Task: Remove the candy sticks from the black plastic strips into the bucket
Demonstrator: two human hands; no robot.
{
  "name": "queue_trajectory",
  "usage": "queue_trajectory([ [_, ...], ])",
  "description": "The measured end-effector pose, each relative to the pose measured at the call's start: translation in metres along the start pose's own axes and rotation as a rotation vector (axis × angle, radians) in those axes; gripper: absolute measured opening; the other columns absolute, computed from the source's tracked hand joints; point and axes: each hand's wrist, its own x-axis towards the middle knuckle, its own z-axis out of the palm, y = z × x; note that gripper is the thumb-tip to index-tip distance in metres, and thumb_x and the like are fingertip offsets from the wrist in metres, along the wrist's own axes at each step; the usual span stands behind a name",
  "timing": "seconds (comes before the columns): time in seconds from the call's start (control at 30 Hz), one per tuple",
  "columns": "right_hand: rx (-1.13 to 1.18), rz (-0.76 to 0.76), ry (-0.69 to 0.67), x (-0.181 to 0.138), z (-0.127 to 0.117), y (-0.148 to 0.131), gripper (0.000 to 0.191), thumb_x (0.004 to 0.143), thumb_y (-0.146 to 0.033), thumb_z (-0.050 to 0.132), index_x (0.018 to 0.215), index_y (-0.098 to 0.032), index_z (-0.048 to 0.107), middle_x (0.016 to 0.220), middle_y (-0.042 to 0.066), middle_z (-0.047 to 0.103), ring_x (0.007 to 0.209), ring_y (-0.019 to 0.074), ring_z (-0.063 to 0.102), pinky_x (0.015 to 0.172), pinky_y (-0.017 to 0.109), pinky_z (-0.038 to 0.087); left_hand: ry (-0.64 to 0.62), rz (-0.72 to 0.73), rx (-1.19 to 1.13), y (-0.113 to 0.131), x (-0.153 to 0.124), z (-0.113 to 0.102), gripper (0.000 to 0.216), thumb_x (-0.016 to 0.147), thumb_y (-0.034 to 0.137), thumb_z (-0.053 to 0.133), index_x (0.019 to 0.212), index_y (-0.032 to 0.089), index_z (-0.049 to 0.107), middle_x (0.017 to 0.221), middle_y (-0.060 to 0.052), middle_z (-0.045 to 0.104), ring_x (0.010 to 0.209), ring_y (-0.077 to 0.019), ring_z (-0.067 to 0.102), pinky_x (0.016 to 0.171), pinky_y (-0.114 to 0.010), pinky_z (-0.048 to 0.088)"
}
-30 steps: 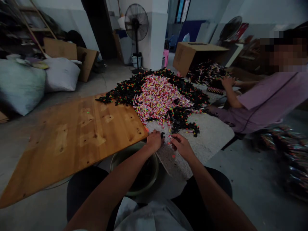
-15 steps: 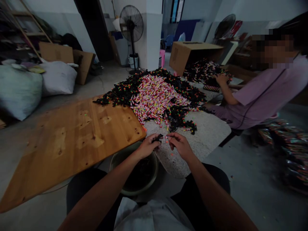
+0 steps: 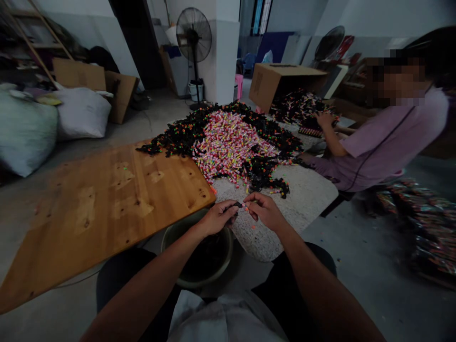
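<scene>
My left hand [image 3: 221, 216] is closed on a small black plastic piece [image 3: 238, 204], whose tip points toward my other hand. In a pinch, my right hand [image 3: 262, 209] grips a small pink-and-white tube [image 3: 244, 205], partly covered by the fingers. The two pieces meet, or nearly so, between my hands; the exact contact is too small to make out. Both hands are over the near end of a speckled stone-like tabletop [image 3: 285, 223]. Beyond them lies a heap of pink, white and yellow tubes [image 3: 228, 142], ringed by black plastic pieces with orange and green tips [image 3: 181, 135].
A wooden board [image 3: 107, 199] extends to the left. Below my hands stands a round tub [image 3: 228, 256] with dark contents. At the right a person in a pink shirt [image 3: 384, 137] handles similar pieces by a cardboard box [image 3: 261, 88]. Bagged goods [image 3: 427, 223] lie on the floor.
My hands have come closer together, bringing the tube up to the black piece. The view has shifted slightly, and the other person's head and torso have moved a little.
</scene>
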Motion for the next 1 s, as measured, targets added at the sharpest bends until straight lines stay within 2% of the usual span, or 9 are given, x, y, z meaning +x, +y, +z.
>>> queue_trajectory([
  [0.2,0.027,0.033,-0.130,0.007,-0.004,-0.002,0.019,0.084,-0.038,0.063,0.087,-0.019,0.063,0.050,-0.008,0.050,0.041,0.0090,0.042,0.041,0.022,0.033,-0.066,0.052,0.071,0.003,-0.005,-0.004,0.043,0.098,0.055,0.051,0.101,0.014,0.062,0.069,0.003,0.051,0.059,-0.0085,0.050,0.055,-0.020,0.046],
  [0.37,0.164,0.112,-0.108,0.011,0.007,0.000,0.022,0.082,-0.042,0.063,0.082,-0.021,0.060,0.048,-0.009,0.045,0.036,0.0084,0.037,0.036,0.022,0.029,-0.020,0.046,0.113,0.004,-0.010,-0.005,0.042,0.099,0.053,0.050,0.105,0.015,0.065,0.070,0.003,0.053,0.059,-0.0085,0.052,0.056,-0.020,0.047],
  [0.5,0.200,0.129,-0.081,0.010,0.014,0.000,0.022,0.080,-0.043,0.065,0.080,-0.021,0.059,0.047,-0.010,0.043,0.036,0.0078,0.035,0.036,0.021,0.027,-0.020,-0.018,0.087,0.004,-0.010,-0.008,0.045,0.096,0.056,0.053,0.107,0.015,0.066,0.069,0.002,0.054,0.059,-0.0088,0.052,0.055,-0.020,0.048],
  [0.67,0.291,0.196,-0.149,0.011,0.016,-0.002,0.023,0.078,-0.043,0.067,0.079,-0.022,0.057,0.047,-0.010,0.039,0.037,0.0068,0.030,0.037,0.021,0.022,-0.107,-0.153,-0.053,0.008,-0.009,-0.012,0.048,0.090,0.057,0.060,0.113,0.015,0.066,0.070,0.003,0.053,0.060,-0.0091,0.055,0.054,-0.019,0.049],
  [0.77,0.259,0.171,-0.164,0.015,0.019,0.002,0.023,0.080,-0.043,0.066,0.080,-0.022,0.057,0.048,-0.010,0.040,0.038,0.0075,0.032,0.038,0.021,0.025,-0.099,-0.183,-0.025,0.009,-0.010,-0.014,0.046,0.089,0.056,0.061,0.112,0.016,0.066,0.069,0.004,0.053,0.059,-0.0090,0.055,0.053,-0.019,0.049],
  [0.9,0.203,0.107,-0.139,0.018,0.035,0.016,0.025,0.085,-0.046,0.063,0.084,-0.022,0.057,0.049,-0.009,0.043,0.041,0.0086,0.035,0.040,0.021,0.027,-0.091,-0.229,0.071,0.005,-0.016,-0.023,0.041,0.090,0.055,0.060,0.105,0.017,0.066,0.069,0.003,0.057,0.058,-0.0102,0.058,0.054,-0.020,0.051],
  [1.0,0.241,0.139,-0.201,0.015,0.054,0.028,0.026,0.085,-0.048,0.062,0.086,-0.022,0.058,0.050,-0.008,0.045,0.043,0.0097,0.039,0.042,0.022,0.031,-0.130,-0.285,0.080,0.001,-0.028,-0.035,0.041,0.090,0.055,0.059,0.106,0.019,0.067,0.072,0.000,0.064,0.061,-0.0126,0.063,0.054,-0.021,0.051],
])
